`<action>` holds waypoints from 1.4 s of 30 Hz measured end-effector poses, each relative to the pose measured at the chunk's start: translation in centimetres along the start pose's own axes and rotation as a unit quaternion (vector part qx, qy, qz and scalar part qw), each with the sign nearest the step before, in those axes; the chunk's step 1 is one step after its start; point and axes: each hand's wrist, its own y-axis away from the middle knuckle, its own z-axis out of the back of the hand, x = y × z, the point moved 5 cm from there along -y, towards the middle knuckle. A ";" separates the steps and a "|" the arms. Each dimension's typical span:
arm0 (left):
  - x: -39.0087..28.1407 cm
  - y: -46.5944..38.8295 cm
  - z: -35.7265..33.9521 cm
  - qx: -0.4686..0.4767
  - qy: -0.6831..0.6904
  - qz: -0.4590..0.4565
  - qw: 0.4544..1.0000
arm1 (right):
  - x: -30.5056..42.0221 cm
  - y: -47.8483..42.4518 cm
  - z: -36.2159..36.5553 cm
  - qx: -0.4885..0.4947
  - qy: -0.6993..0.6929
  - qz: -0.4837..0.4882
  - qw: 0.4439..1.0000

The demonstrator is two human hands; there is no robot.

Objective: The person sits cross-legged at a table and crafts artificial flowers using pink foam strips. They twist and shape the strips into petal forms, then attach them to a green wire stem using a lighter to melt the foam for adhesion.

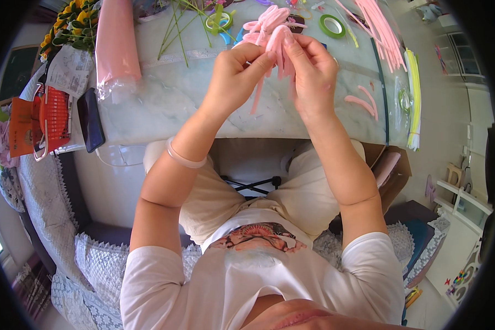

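Both my hands are raised over the far part of the marble-patterned table (181,111), pinching a bundle of bent pink pipe cleaners (272,22). My left hand (241,70) grips it from the left, thumb against forefinger. From the other side my right hand (315,68) pinches a folded pink loop with thumb and fingers. Looped stems stick up beyond the fingers, and loose ends hang down between the hands. My fingers hide part of the bundle's middle. Two short pink pieces (363,103) lie on the table to the right of my right hand.
Green floral tape (332,26), another tape roll (219,21) and green stems (184,35) lie at the back. A pink wrapped roll (117,45), a phone (90,119) and a red basket (55,115) are left. Pink pipe cleaners (381,33) and a yellow bundle (413,99) lie right.
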 end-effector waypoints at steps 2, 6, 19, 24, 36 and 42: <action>-0.1 0.2 -0.1 0.010 0.015 0.052 0.999 | -0.6 -0.2 -0.6 0.022 -0.093 -0.046 0.994; 1.2 0.0 0.0 -0.019 0.092 0.067 0.993 | -0.7 0.4 -1.4 0.057 -0.092 -0.115 0.987; 0.5 0.5 -1.0 0.011 -0.040 -0.006 0.999 | -2.3 0.7 -1.5 0.132 -0.030 -0.069 0.988; 0.4 0.7 -1.3 0.069 -0.106 0.008 0.992 | -1.8 0.7 -1.7 0.132 -0.096 -0.102 0.981; -3.3 -1.0 4.3 0.153 0.096 -0.041 0.983 | 0.8 1.8 -2.5 0.256 0.014 -0.190 0.948; -2.9 -0.7 3.6 0.225 0.229 -0.062 0.945 | 1.8 2.8 -4.1 0.294 0.012 -0.246 0.924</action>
